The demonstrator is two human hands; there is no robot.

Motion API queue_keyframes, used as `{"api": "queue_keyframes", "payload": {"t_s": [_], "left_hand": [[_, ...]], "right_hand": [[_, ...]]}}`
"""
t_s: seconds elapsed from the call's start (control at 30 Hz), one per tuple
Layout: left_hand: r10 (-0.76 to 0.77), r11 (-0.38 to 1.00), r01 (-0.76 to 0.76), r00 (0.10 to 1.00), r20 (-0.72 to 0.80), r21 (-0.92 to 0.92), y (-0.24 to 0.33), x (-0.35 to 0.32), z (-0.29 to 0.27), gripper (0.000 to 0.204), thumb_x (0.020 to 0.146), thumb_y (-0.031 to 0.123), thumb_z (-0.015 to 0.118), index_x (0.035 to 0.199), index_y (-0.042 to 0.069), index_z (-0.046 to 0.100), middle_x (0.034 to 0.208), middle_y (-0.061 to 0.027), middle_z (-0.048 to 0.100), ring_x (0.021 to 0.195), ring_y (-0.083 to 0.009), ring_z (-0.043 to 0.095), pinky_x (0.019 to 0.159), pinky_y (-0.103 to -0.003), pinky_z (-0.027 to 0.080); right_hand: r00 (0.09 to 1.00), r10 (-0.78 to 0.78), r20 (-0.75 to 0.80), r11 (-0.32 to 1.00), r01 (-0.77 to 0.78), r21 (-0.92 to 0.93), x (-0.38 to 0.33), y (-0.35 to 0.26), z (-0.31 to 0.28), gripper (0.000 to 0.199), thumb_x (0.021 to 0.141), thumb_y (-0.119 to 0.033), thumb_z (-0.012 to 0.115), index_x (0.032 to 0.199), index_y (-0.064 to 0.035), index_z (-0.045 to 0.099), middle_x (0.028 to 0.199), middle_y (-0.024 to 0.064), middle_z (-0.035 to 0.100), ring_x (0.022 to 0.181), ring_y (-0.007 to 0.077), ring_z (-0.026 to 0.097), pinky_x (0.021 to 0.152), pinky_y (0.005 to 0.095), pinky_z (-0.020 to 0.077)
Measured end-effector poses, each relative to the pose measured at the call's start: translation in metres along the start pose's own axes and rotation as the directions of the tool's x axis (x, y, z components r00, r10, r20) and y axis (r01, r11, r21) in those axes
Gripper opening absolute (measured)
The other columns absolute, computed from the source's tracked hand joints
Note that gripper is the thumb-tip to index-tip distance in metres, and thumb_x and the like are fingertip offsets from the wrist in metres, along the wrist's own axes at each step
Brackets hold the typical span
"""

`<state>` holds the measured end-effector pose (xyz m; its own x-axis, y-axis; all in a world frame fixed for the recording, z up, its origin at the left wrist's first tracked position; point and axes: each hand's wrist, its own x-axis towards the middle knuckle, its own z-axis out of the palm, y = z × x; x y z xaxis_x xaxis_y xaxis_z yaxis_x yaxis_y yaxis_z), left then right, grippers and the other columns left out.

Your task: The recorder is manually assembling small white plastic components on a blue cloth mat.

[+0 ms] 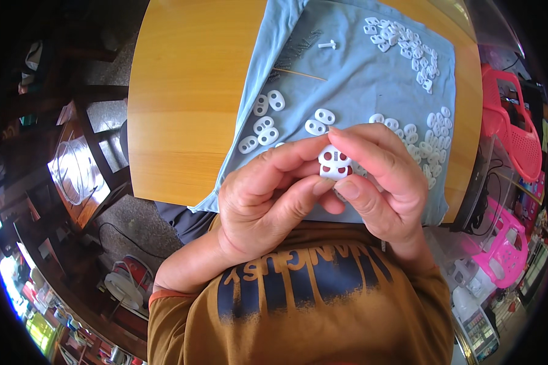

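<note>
Close in front of my chest, both hands hold a white plastic cord lock (pixel 336 173) with paired round holes. My left hand (pixel 259 198) is closed on its left side, the thumb at the lower edge. From the right, my right hand (pixel 391 185) grips the same piece between thumb and fingers. Just beyond the fingertips, two white two-holed pieces (pixel 324 116) lie on the light blue cloth (pixel 341 85). Several more white oval pieces (pixel 268 135) lie to the left. Behind my right hand, a group of white pieces (pixel 435 143) is partly hidden.
Dark small coil springs (pixel 298 52), a thin wooden stick (pixel 301 74) and a small white T-shaped part (pixel 327 45) lie farther back. A heap of white pieces (pixel 408 45) is at far right. The cloth covers part of a wooden table (pixel 189 97). Pink plastic chairs (pixel 517 134) stand at right.
</note>
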<state>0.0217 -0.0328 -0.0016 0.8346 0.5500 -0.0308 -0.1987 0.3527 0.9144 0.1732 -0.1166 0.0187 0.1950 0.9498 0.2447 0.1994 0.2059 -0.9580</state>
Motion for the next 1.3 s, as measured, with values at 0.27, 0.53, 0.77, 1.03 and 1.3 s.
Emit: {"api": "queue_keyframes", "payload": {"t_s": [0.27,0.53,0.77,1.03,1.3], "left_hand": [[0.004,0.997,-0.007,0.999,-0.041,-0.071,0.001,0.001,0.002,0.041,0.085,-0.006,0.054,0.125,-0.005,0.044,0.098,-0.0126,0.063,0.077,-0.0132,0.062,0.069,-0.022,0.051],[0.026,0.998,-0.030,0.997,-0.073,-0.060,-0.003,-0.001,0.002,0.038,0.085,-0.006,0.055,0.122,-0.004,0.048,0.095,-0.0122,0.063,0.075,-0.0131,0.063,0.067,-0.022,0.052],[0.061,0.998,-0.059,0.993,-0.096,0.023,-0.005,-0.002,0.003,0.036,0.084,-0.006,0.056,0.119,-0.005,0.051,0.092,-0.0119,0.064,0.074,-0.0141,0.064,0.066,-0.022,0.052],[0.071,0.995,-0.062,0.991,-0.115,0.080,-0.005,-0.006,0.004,0.033,0.084,-0.005,0.057,0.116,-0.006,0.053,0.087,-0.0110,0.065,0.073,-0.0133,0.064,0.065,-0.022,0.052],[0.175,0.981,-0.161,0.975,-0.136,0.110,-0.011,-0.008,0.007,0.035,0.083,-0.005,0.058,0.117,-0.006,0.051,0.082,-0.0099,0.065,0.072,-0.0122,0.064,0.062,-0.022,0.051]], "right_hand": [[1.000,0.005,0.016,0.999,-0.004,-0.045,-0.001,0.000,0.000,0.035,0.088,0.000,0.052,0.122,0.0023,0.050,0.101,0.0108,0.053,0.065,0.0075,0.053,0.057,0.0181,0.0461],[1.000,-0.010,-0.002,0.998,0.010,-0.063,-0.004,0.004,0.004,0.034,0.088,0.000,0.050,0.122,0.0034,0.049,0.101,0.0108,0.053,0.064,0.0081,0.053,0.056,0.0185,0.0458],[0.999,-0.045,-0.015,0.996,0.044,-0.077,-0.004,0.006,0.005,0.032,0.089,-0.001,0.050,0.120,0.0048,0.050,0.100,0.0110,0.054,0.063,0.0078,0.052,0.054,0.0185,0.0451],[0.998,-0.060,-0.011,0.990,0.058,-0.125,-0.005,0.005,0.006,0.031,0.088,-0.001,0.050,0.119,0.0045,0.052,0.099,0.0112,0.055,0.062,0.0082,0.052,0.054,0.0193,0.0452],[0.996,-0.082,-0.018,0.993,0.080,-0.088,-0.008,0.009,0.008,0.031,0.087,-0.001,0.053,0.117,0.0044,0.053,0.099,0.0115,0.056,0.064,0.0091,0.053,0.056,0.0201,0.0451]]}}
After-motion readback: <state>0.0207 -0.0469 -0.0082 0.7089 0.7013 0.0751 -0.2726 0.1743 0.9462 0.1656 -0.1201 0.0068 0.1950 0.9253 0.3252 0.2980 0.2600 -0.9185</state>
